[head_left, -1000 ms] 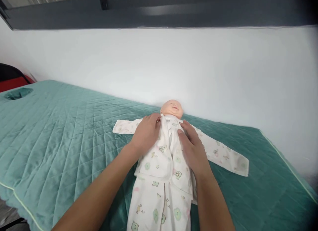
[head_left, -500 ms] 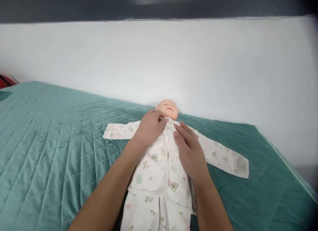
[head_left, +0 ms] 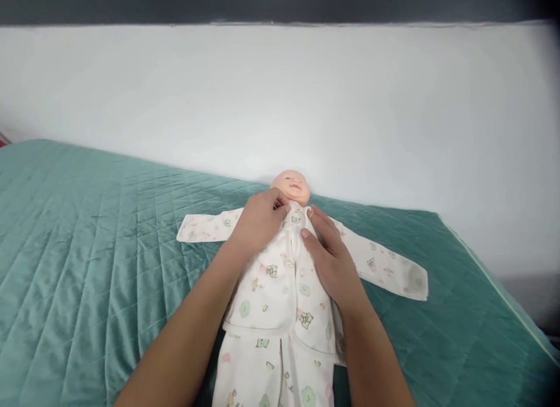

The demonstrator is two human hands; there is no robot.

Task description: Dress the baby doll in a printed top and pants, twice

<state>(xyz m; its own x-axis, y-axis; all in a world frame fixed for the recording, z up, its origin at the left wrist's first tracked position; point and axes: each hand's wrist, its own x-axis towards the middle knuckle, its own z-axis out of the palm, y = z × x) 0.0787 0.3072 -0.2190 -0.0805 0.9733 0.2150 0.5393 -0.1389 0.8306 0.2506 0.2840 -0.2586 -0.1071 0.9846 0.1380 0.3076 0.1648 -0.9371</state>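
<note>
A baby doll (head_left: 292,185) lies on its back with its head toward the wall, dressed in a white baby jacket (head_left: 280,290) and matching printed trousers (head_left: 249,366). My left hand (head_left: 263,217) is closed at the jacket's collar, just below the doll's chin, thumb and forefinger pinched on the cloth edge. Over the other side of the chest rests my right hand (head_left: 330,252), thumb apart from the fingers. Its fingertips touch the collar beside a thin white loop (head_left: 310,211). Both jacket sleeves spread out sideways. The jacket's front edges meet down the middle.
A green quilted cover (head_left: 109,238) lies under the doll, and its edge runs diagonally down at the right. Behind the doll's head rises a white wall (head_left: 280,98), with a dark band (head_left: 280,4) across the top.
The view has shifted slightly, so the doll and cover sit a little differently in it. My right fingertips have moved closer to the collar; my left hand stays at the neckline.
</note>
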